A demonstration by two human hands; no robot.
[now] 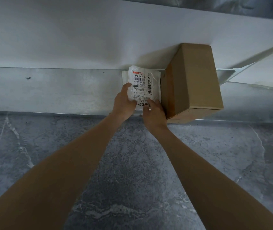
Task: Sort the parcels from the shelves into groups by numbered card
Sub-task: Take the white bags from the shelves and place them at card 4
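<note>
On the metal shelf [49,90], bare room lies left; a cardboard box [197,80] crowds the right. Left hand [123,103] and right hand [154,112] grip the white parcel [143,87] by its lower corners.

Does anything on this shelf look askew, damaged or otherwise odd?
The cardboard box sits turned at an angle to the shelf edge, its near corner seemingly past the lip. The white parcel, held by the left hand and right hand, looks crumpled, not torn.

We hold a white parcel [142,87] with left hand [121,103] and right hand [154,112], beside a cardboard box [197,80] on the shelf [49,90].
</note>
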